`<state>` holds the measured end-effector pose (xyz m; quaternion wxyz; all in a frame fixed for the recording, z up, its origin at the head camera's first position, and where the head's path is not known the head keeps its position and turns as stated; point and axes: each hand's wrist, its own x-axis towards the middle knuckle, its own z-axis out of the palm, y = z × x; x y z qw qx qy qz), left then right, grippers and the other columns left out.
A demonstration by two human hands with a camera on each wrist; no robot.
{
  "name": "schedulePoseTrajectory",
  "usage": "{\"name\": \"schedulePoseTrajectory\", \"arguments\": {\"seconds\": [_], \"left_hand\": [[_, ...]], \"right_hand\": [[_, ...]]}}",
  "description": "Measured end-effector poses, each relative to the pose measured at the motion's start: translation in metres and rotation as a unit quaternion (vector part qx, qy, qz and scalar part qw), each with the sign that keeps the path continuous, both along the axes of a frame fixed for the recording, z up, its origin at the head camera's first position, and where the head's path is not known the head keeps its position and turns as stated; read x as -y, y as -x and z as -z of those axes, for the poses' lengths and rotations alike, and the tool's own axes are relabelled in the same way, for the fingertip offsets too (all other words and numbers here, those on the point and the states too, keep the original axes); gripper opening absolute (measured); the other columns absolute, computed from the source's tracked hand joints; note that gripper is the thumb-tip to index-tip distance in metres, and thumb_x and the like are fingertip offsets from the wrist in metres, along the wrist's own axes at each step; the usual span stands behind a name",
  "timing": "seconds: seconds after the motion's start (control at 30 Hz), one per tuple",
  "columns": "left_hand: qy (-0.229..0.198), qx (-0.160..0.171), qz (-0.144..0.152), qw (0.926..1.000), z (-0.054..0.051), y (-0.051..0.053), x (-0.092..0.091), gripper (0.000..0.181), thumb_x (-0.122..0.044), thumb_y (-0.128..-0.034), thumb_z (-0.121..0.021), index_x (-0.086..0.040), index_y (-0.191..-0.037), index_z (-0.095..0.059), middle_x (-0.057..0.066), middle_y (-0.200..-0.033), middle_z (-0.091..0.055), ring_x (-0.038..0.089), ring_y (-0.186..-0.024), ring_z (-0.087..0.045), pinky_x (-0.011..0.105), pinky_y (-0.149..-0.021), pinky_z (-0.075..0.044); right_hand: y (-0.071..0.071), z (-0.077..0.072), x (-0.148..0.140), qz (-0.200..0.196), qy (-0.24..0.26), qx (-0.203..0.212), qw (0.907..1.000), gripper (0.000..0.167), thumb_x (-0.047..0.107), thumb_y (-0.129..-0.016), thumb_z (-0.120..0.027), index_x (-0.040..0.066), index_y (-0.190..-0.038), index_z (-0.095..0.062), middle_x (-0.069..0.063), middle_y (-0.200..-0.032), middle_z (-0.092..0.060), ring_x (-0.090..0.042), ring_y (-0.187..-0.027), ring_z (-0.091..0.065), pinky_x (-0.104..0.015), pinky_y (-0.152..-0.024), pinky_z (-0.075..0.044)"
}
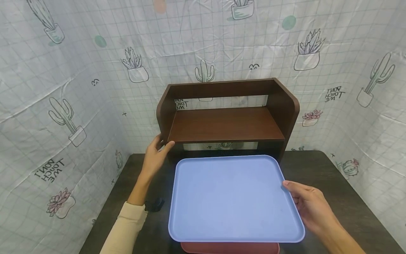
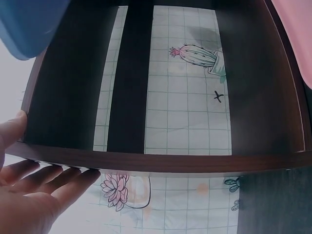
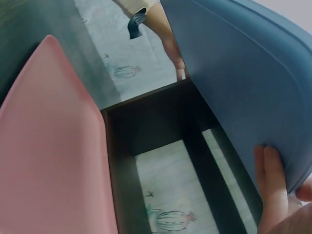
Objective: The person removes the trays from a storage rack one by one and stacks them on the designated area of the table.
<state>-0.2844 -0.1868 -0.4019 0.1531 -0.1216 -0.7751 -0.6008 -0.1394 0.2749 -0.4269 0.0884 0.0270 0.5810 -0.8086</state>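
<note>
A light blue rectangular tray (image 1: 234,197) is held up by its right edge in my right hand (image 1: 312,206), the thumb on top and the fingers under it, as the right wrist view shows. Behind it stands a dark brown two-level wooden shelf (image 1: 226,125). My left hand (image 1: 154,158) grips the shelf's left side panel, with the thumb toward the front and the fingers along its outer face. Beneath the blue tray lies a pink tray (image 3: 58,161), mostly hidden by it in the head view.
Everything stands on a dark wooden table (image 1: 333,190). A white curtain (image 1: 104,84) printed with cacti and grid lines surrounds it at the back and sides. A black strap-like item (image 1: 154,204) shows by my left wrist.
</note>
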Motion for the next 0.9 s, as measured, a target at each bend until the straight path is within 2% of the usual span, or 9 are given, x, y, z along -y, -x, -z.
{"name": "schedulePoseTrajectory", "arguments": {"seconds": [0.43, 0.7, 0.9], "left_hand": [[0.008, 0.024, -0.009, 0.9996, -0.001, -0.001, 0.002, 0.064, -0.037, -0.1014, -0.075, -0.009, -0.156, -0.054, 0.015, -0.158, -0.057, 0.032, -0.151, -0.050, 0.053, -0.122, -0.045], [0.018, 0.019, -0.013, 0.9996, 0.000, 0.000, 0.002, 0.065, -0.040, -0.1014, -0.075, -0.009, -0.155, -0.055, 0.016, -0.156, -0.059, 0.033, -0.150, -0.052, 0.054, -0.121, -0.045], [0.017, 0.018, -0.011, 0.9996, 0.001, -0.001, 0.002, 0.064, -0.037, -0.1027, -0.073, -0.008, -0.156, -0.054, 0.017, -0.154, -0.060, 0.034, -0.145, -0.057, 0.054, -0.120, -0.047]], "right_hand": [[0.000, 0.028, 0.004, 0.010, -0.026, 0.011, 0.9996, 0.038, 0.012, -0.110, -0.057, 0.019, -0.080, -0.079, 0.011, -0.063, -0.047, -0.003, -0.060, -0.058, -0.023, -0.057, -0.055], [0.001, 0.045, 0.005, 0.014, -0.030, 0.016, 0.9993, 0.036, 0.012, -0.109, -0.058, 0.020, -0.084, -0.082, 0.010, -0.063, -0.055, -0.004, -0.061, -0.062, -0.024, -0.059, -0.058], [0.002, 0.058, 0.010, 0.028, -0.041, 0.016, 0.9987, 0.036, 0.010, -0.109, -0.059, 0.019, -0.080, -0.080, 0.010, -0.062, -0.044, -0.004, -0.058, -0.050, -0.020, -0.053, -0.046]]}}
